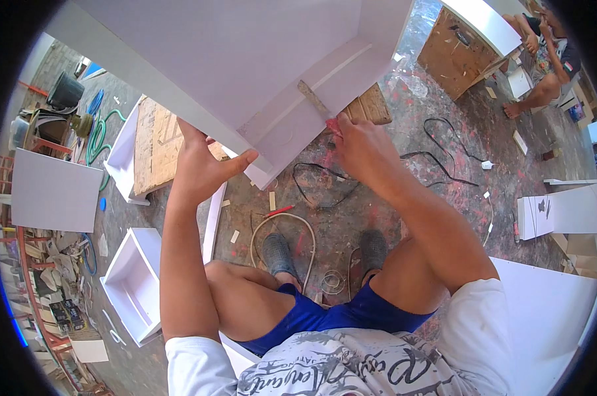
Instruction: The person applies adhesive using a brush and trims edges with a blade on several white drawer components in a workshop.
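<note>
A large white cabinet box [212,59] leans over a rough wooden block [369,105] in front of me, its inner side facing me. My left hand [202,162] grips its near left corner, with the thumb over the panel's edge and the other fingers partly hidden behind it. Closed around a red handle, my right hand [364,145] holds a flat, narrow grey blade tool [313,97]. The blade lies against the inside of the box, next to a pale strip [341,68] along the inner panel.
Beside my left arm stand a white drawer box [134,284] and another white frame [123,155]. Black cable [321,166] and a pale hose [252,247] lie on the stained floor near my feet. At the far right a person [552,59] sits beside a brown-backed cabinet [453,56].
</note>
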The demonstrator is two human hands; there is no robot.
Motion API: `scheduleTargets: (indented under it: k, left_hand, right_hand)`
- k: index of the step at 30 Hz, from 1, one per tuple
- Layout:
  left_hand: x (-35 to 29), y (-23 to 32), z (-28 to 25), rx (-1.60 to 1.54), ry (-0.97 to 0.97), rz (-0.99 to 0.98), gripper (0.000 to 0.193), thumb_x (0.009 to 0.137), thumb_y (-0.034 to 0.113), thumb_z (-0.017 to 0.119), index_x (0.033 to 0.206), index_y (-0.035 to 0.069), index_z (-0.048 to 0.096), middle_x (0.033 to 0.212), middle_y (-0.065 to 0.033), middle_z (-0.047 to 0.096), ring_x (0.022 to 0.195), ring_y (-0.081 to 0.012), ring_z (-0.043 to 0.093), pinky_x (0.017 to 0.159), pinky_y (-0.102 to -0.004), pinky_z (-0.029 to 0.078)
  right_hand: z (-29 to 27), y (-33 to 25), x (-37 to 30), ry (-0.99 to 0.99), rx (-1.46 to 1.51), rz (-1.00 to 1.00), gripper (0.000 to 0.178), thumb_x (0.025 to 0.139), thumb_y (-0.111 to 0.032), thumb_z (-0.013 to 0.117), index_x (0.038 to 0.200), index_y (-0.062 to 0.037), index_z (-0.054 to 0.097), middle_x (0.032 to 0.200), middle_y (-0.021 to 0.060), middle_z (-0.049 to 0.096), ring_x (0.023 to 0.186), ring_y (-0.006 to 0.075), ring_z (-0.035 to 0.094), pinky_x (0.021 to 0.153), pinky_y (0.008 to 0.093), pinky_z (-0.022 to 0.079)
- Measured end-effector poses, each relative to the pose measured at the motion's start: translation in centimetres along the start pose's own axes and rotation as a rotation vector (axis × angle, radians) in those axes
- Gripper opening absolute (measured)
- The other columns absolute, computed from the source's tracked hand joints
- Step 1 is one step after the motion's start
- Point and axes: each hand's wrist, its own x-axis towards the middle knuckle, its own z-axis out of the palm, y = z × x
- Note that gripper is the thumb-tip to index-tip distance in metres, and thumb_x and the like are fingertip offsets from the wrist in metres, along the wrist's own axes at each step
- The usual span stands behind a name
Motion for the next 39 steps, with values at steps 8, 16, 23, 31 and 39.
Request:
scheduleTargets:
  k: [8, 16, 23, 31, 39]
  left_hand:
    - [0.2, -0.3, -0.1, 0.071, -0.008, 0.071, 0.119, 0.074, 0.029, 0.095, 0.151, -0.004, 0.010, 0.131, -0.0270, 0.065, 0.128, -0.0389, 0.063, 0.113, -0.0492, 0.047]
    - [-0.1, 0.7, -0.2, -0.033, -0.033, -0.004, 0.077, 0.071, 0.027, 0.092, 0.134, -0.004, 0.059, 0.134, -0.0195, 0.061, 0.131, -0.0353, 0.055, 0.113, -0.0446, 0.041]
    - [0.1, 0.6, -0.3, 0.010, -0.036, -0.016, 0.078, 0.071, 0.029, 0.091, 0.135, -0.003, 0.060, 0.141, -0.0216, 0.055, 0.135, -0.0368, 0.051, 0.116, -0.0459, 0.038]
    - [0.0, 1.0, -0.2, 0.010, -0.042, -0.026, 0.077, 0.071, 0.027, 0.091, 0.134, -0.005, 0.060, 0.141, -0.0224, 0.055, 0.135, -0.0366, 0.051, 0.114, -0.0457, 0.040]
    - [-0.1, 0.9, 0.2, 0.111, 0.001, 0.045, 0.116, 0.073, 0.030, 0.094, 0.148, -0.005, 0.013, 0.132, -0.0295, 0.063, 0.127, -0.0409, 0.063, 0.110, -0.0482, 0.050]
  right_hand:
    - [0.3, -0.1, -0.5, -0.068, 0.023, -0.111, 0.029, 0.102, -0.020, 0.056, 0.122, 0.0003, 0.059, 0.101, 0.0241, 0.072, 0.092, 0.0460, 0.073, 0.078, 0.0567, 0.058]
    - [1.0, -1.1, -1.2, -0.091, 0.014, -0.068, 0.028, 0.102, -0.021, 0.057, 0.120, 0.0011, 0.057, 0.102, 0.0259, 0.071, 0.090, 0.0473, 0.072, 0.079, 0.0571, 0.058]
    - [1.8, -2.5, -1.8, -0.040, 0.042, -0.005, 0.026, 0.104, -0.019, 0.053, 0.120, 0.0003, 0.059, 0.099, 0.0271, 0.071, 0.090, 0.0480, 0.072, 0.076, 0.0568, 0.059]
    - [2.9, -3.5, -1.9, 0.014, -0.007, 0.008, 0.026, 0.100, -0.013, 0.052, 0.121, -0.0012, 0.060, 0.099, 0.0254, 0.072, 0.090, 0.0462, 0.073, 0.075, 0.0560, 0.059]
    - [2.5, -2.8, -1.2, 0.014, -0.053, -0.039, 0.027, 0.098, -0.011, 0.053, 0.122, 0.0002, 0.059, 0.102, 0.0243, 0.071, 0.091, 0.0451, 0.073, 0.076, 0.0538, 0.060]
